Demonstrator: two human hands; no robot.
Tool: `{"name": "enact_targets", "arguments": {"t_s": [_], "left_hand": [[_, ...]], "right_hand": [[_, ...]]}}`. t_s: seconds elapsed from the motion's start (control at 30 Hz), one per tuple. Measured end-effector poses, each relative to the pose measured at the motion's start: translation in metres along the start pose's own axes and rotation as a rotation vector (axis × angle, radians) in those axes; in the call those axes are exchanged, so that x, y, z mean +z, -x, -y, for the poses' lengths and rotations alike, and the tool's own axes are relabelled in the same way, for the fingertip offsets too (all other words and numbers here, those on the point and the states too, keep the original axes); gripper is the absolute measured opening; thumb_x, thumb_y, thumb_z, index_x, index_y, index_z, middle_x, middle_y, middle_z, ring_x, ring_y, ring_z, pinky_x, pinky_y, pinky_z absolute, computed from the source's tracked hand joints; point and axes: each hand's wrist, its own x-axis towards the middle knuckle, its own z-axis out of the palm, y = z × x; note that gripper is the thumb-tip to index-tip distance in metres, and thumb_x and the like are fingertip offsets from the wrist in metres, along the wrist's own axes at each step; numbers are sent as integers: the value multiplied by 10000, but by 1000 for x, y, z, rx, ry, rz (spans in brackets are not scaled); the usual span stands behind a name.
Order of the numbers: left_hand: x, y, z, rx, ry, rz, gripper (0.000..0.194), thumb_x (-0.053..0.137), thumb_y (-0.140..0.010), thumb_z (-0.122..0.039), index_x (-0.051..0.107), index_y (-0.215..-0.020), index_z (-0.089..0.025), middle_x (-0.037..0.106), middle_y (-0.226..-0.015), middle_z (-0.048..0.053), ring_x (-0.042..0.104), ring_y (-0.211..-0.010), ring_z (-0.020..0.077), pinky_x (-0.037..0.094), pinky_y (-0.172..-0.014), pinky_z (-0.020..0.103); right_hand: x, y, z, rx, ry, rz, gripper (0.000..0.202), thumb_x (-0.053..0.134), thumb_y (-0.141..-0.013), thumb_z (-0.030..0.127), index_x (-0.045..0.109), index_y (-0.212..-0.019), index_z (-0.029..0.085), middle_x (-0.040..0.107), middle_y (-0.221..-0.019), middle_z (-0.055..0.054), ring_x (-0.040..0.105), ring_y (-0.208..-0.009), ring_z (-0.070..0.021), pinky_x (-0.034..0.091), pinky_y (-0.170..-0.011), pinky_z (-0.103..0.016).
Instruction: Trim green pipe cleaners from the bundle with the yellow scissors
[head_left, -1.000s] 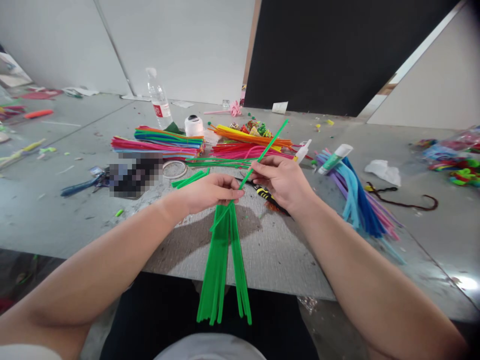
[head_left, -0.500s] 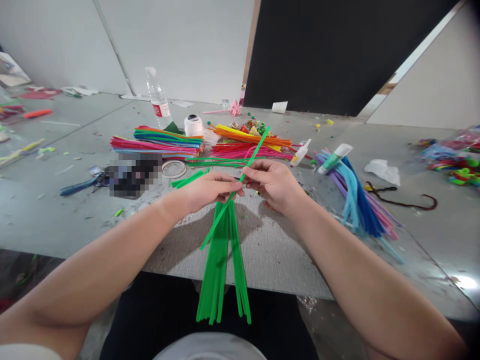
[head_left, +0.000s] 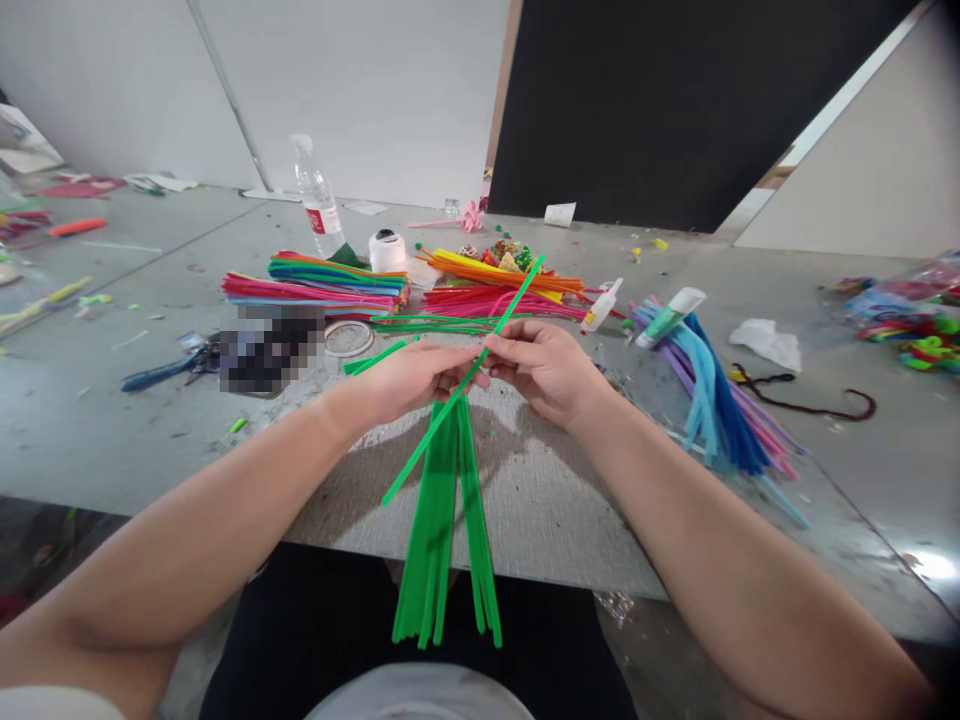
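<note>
A green pipe cleaner (head_left: 426, 448) slants across the middle, its upper end beyond my fingers and its lower end toward my lap. My right hand (head_left: 541, 368) pinches it near the middle between thumb and fingertips. Beside it my left hand (head_left: 420, 378) has its fingers curled at the same stem, the fingertips of both hands meeting. Below lies a fanned bundle of green pipe cleaners (head_left: 435, 530), hanging over the table's front edge. A few short green pieces (head_left: 373, 358) lie behind my left hand.
Multicoloured bundles (head_left: 322, 290) and red and orange stems (head_left: 502, 285) lie behind my hands. A bottle (head_left: 319, 205) stands at the back left. Blue and purple stems (head_left: 712, 400) with a glue tube (head_left: 671, 317) lie right. Pliers (head_left: 169, 368) and a metal ring (head_left: 349, 339) are left.
The held stem's lower end has swung a little to the left, and its upper end has shifted slightly right. My left fingers have moved slightly along it.
</note>
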Motion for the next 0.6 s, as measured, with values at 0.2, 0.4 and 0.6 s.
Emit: {"name": "enact_targets", "arguments": {"t_s": [0.2, 0.4, 0.6], "left_hand": [[-3, -2, 2, 54, 23, 2, 334, 821, -837, -456, 728, -770, -142, 613, -739, 28, 495, -668, 115, 324, -616, 288], [0, 2, -1, 82, 2, 11, 361, 842, -802, -487, 721, -738, -153, 607, -722, 22, 481, -662, 117, 316, -619, 296], [1, 1, 1, 79, -3, 30, 399, 838, -808, -494, 661, -675, -162, 556, -676, 8, 461, -640, 111, 302, -603, 292]], "right_hand": [[7, 5, 0, -14, -26, 81, 454, 1035, -546, 382, 719, -822, 209, 706, -744, 13, 669, -692, -158, 576, -736, -348], [7, 4, -3, -34, 3, 66, 441, 1040, -530, 448, 722, -718, 206, 702, -705, -2, 668, -685, -169, 566, -726, -354], [3, 1, -3, -27, 35, 50, 441, 1039, -550, 463, 714, -695, 203, 696, -701, -14, 653, -693, -164, 549, -700, -337]]}}
